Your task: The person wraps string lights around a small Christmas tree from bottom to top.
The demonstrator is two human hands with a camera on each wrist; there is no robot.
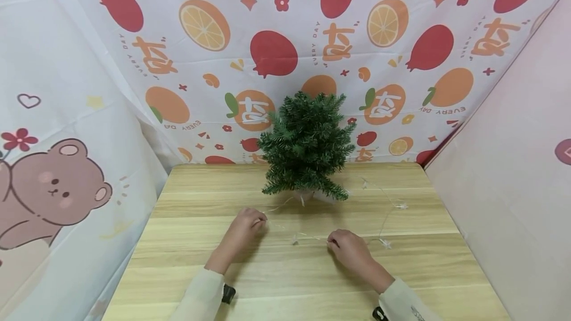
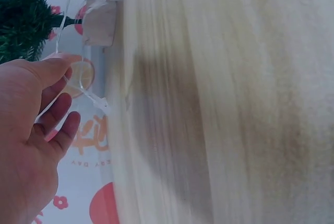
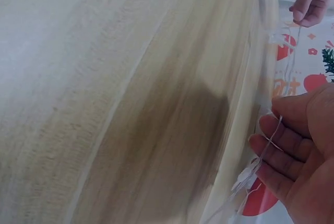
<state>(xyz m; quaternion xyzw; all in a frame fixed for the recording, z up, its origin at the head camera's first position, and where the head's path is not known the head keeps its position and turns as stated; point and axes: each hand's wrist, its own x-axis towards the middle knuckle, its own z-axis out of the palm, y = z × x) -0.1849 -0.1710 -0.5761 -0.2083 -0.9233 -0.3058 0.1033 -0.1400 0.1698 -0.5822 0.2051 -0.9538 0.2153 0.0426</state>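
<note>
A thin clear string of lights (image 1: 308, 235) with small star-shaped pieces runs over the wooden table. My left hand (image 1: 244, 227) pinches the wire between thumb and forefinger, left of a small green artificial Christmas tree (image 1: 308, 147). In the left wrist view, a star (image 2: 99, 101) dangles from the wire just past the fingers. My right hand (image 1: 350, 247) pinches another stretch of the same string in front of the tree, and its wire (image 3: 269, 143) crosses the fingers. One star (image 1: 295, 240) hangs along the span between both hands.
The tree stands on a pale wrapped base (image 2: 99, 23) near the back of the wooden table (image 1: 200, 182). More string with stars (image 1: 400, 206) curves over the table's right side. Fruit-printed cloth (image 1: 285, 9) hangs behind, and plain or bear-printed cloths hang at both sides.
</note>
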